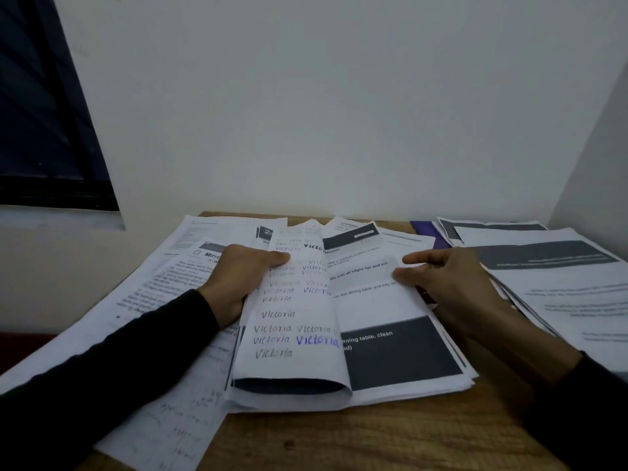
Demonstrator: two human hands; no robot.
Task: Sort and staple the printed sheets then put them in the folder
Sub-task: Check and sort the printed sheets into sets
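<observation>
Here, nearest the viewer, bare wood of the bench (390,436) shows at the front edge, with a sheet of faint handwritten notes (170,423) lying on it at the near left. Two dark sleeves enter from the lower corners.

At centre lies a stack of printed sheets (404,355), its top page bearing a dark grey block with white text near the front and lines of print farther back. The left part of this stack is turned over into a rolled fold (292,321), whose exposed back is covered with one handwritten word repeated many times in pencil and blue ink.

The left hand (238,280) grips the rolled fold from the left, the thumb lying on its written surface and the fingers hidden beneath the paper. The right hand (448,283) rests on the right edge of the stack; its forefinger is extended leftward above the page and its thumb tip touches the sheet, with no paper visibly pinched.

Left of the stack, further printed pages (163,277) are spread loosely over the bench, overlapping one another. To the right, a separate pile of sheets (560,283) with a dark header band lies just beside the right hand.

At the far edge, a purple folder (424,229) shows partly from under the papers, near the pale wall. A dark window (44,113) occupies the far left.
</observation>
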